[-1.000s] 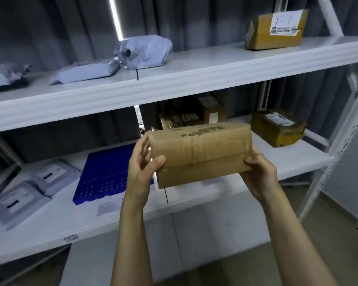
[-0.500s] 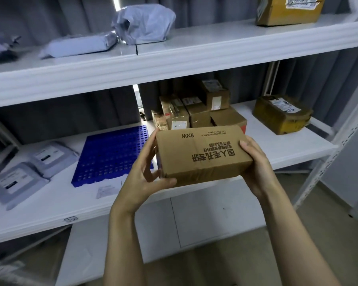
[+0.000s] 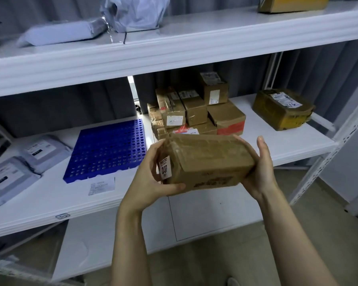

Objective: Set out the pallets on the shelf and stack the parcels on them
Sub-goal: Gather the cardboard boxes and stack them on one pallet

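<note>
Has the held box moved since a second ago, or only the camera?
Yes. The box, held by the left hand and right hand, has been turned over and now sits lower against the shelf edge, its label end facing left.

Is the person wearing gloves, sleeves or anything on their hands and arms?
No. Both the left hand and the right hand are bare, with no gloves. The forearms are uncovered as far down as the picture shows, so no sleeves appear. No watch, bracelet or ring is visible on either wrist or on the fingers that show. The nails look short and unpainted.
</note>
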Action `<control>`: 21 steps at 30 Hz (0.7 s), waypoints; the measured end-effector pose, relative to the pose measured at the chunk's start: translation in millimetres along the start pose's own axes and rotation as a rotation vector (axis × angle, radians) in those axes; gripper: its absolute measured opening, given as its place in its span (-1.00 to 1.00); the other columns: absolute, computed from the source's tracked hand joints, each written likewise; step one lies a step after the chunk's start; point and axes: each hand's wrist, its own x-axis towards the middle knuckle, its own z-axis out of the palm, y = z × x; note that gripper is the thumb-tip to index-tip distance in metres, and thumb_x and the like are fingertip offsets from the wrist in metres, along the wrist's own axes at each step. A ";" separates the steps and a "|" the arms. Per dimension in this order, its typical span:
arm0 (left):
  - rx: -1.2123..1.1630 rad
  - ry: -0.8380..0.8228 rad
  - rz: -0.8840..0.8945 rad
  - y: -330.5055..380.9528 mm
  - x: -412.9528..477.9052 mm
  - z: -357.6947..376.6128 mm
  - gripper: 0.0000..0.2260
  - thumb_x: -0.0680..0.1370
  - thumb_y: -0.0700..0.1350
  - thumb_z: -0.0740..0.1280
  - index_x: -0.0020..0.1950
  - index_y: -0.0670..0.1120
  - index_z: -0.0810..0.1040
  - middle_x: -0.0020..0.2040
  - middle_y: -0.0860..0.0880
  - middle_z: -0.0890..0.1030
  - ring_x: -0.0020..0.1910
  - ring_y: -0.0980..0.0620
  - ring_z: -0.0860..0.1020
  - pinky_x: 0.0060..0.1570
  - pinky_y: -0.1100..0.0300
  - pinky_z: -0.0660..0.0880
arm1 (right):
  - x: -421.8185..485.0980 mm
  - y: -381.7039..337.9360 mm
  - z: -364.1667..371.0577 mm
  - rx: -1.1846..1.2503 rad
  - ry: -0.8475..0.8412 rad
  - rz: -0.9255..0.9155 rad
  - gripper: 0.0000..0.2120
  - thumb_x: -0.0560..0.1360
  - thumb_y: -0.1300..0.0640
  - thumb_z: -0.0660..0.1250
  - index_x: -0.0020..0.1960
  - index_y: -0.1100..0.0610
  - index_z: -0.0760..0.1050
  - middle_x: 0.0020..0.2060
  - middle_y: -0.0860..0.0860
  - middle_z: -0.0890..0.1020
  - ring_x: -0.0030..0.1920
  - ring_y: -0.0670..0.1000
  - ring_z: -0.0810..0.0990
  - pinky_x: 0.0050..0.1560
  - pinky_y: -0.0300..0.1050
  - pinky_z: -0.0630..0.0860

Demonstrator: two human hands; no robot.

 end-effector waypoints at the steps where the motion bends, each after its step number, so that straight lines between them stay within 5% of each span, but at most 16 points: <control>1: 0.022 -0.050 0.038 -0.1 0.3 1.2 -0.12 0.23 -0.18 0.57 0.44 0.21 0.24 0.39 0.16 0.37 0.37 0.14 0.37 0.15 0.23 0.51 | 0.8 -0.9 -1.8 -0.007 -0.002 0.050 -0.41 0.49 -0.39 0.05 0.26 -0.04 0.54 0.12 0.07 0.66 0.13 0.11 0.63 0.05 0.09 0.57; 6: 0.074 -0.167 0.045 0.4 9.5 4.4 -0.01 0.27 -0.29 0.48 0.43 0.43 0.08 0.51 0.29 0.06 0.48 0.24 0.12 0.27 0.23 0.41 | 4.4 2.0 -11.7 -0.032 -0.010 0.016 -0.48 0.38 -0.15 0.36 0.30 0.02 0.50 0.10 0.10 0.66 0.05 0.06 0.65 -0.14 -0.05 0.58; 9: 0.118 -0.220 -0.046 -3.5 17.1 5.1 0.06 0.24 -0.03 0.57 0.44 0.45 -0.10 0.48 0.37 0.02 0.42 0.30 0.18 0.16 0.37 0.43 | 9.0 0.8 -19.9 0.023 0.001 -0.167 -0.54 0.38 0.05 0.40 0.28 0.03 0.50 0.09 0.06 0.65 0.05 0.04 0.63 -0.09 -0.07 0.61; 12: 0.019 -0.235 -0.159 -8.6 21.6 9.5 0.18 0.11 0.27 0.56 0.49 0.34 -0.17 0.44 0.31 0.16 0.32 0.26 0.35 0.11 0.37 0.49 | 12.4 -2.3 -25.1 0.012 -0.041 -0.319 -0.38 0.31 0.15 0.43 0.37 -0.02 0.43 0.13 0.03 0.61 0.08 0.02 0.63 0.02 -0.04 0.63; 14: 0.000 -0.202 -0.178 -10.3 24.1 12.7 0.12 0.12 0.27 0.56 0.51 0.26 -0.03 0.37 0.32 0.30 0.28 0.26 0.40 0.04 0.41 0.50 | 15.2 -3.4 -27.4 -0.017 -0.089 -0.362 -0.26 0.26 0.10 0.47 0.43 0.00 0.37 0.20 0.06 0.58 0.15 0.06 0.60 0.05 -0.03 0.62; 18: 0.028 -0.115 -0.107 -15.6 28.0 12.4 -0.22 0.24 -0.07 0.56 0.34 0.20 0.24 0.23 0.28 0.48 0.26 0.18 0.47 0.05 0.28 0.54 | 20.4 -2.8 -26.8 0.015 -0.091 -0.330 -0.13 0.20 -0.25 0.52 0.41 0.06 0.37 0.23 0.04 0.59 0.23 0.05 0.56 0.13 -0.05 0.58; 21: 0.071 -0.090 -0.061 -19.5 31.6 8.8 -0.17 0.23 -0.13 0.56 0.38 0.16 0.20 0.26 0.26 0.45 0.30 0.22 0.42 0.13 0.33 0.47 | 23.9 -1.3 -22.3 0.071 -0.067 -0.251 -0.31 0.25 -0.30 0.48 0.26 0.04 0.51 0.08 0.01 0.67 0.10 0.00 0.63 -0.05 -0.14 0.60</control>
